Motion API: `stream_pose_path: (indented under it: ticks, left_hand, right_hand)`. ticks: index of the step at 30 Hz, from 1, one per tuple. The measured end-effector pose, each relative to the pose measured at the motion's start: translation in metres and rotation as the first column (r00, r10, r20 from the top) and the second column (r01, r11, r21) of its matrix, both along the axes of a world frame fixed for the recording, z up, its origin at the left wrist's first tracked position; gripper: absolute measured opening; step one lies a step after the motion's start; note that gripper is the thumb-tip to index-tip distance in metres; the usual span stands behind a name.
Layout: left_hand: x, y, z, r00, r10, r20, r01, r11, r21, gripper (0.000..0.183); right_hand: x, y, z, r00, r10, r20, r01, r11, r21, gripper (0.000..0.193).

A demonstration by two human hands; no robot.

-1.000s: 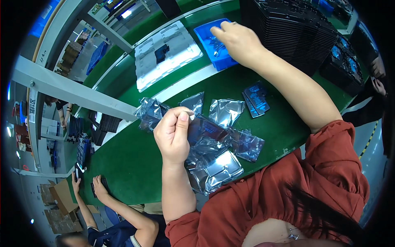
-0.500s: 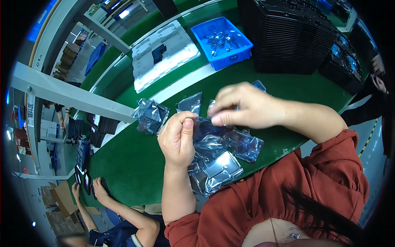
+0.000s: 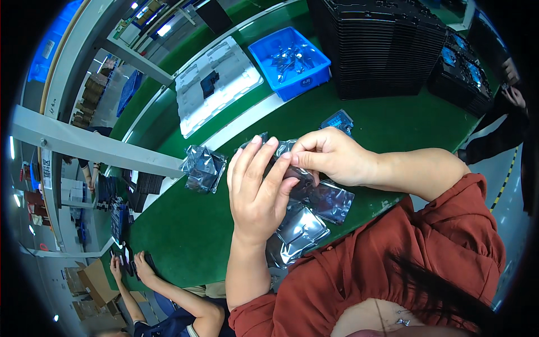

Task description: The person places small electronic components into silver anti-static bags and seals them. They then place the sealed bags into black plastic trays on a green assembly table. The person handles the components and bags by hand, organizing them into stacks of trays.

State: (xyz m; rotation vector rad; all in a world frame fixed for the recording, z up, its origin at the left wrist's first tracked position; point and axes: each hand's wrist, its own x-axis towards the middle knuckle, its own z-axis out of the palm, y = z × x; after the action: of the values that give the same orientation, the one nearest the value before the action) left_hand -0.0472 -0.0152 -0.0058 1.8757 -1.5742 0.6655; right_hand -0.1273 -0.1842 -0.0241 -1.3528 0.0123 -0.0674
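Several shiny silver-grey anti-static bags (image 3: 306,229) lie in a loose pile near the front edge of the green table. Over the pile, my right hand (image 3: 337,158) pinches the edge of one dark, crinkled bag (image 3: 302,177) between thumb and fingers. My left hand (image 3: 254,188) meets it from the left, its fingers spread and its index fingertip close to my right thumb. The left palm and part of that bag are hidden. Another crumpled bag (image 3: 203,168) sits left of my hands. Beyond my right hand lies a small blue-and-black part (image 3: 338,122).
A blue bin (image 3: 289,70) of small shiny parts and a white foam tray (image 3: 219,81) holding a dark piece stand at the back. Tall black tray stacks (image 3: 376,53) rise at right. A white frame bar (image 3: 101,140) crosses at left. A co-worker's hands (image 3: 145,268) work lower left.
My left hand has gone from a closed grip to spread fingers. My right hand has come down and in, now pinching the bag beside it. The blue-and-black part shows more fully.
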Motion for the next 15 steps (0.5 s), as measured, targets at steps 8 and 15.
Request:
stream_pose_path:
  ticks: [8,15]
  left_hand:
    - [-0.006,-0.001,0.001,0.995,-0.096,0.004,0.096,0.98,-0.174,0.012]
    - [0.001,-0.002,-0.003,0.994,-0.098,-0.048,0.09,0.984,-0.156,0.014]
  right_hand:
    - [0.007,-0.018,0.006,0.964,-0.078,0.255,0.203,0.835,-0.512,0.018]
    - [0.01,-0.014,0.01,0.914,-0.051,0.402,0.281,0.794,-0.538,0.012]
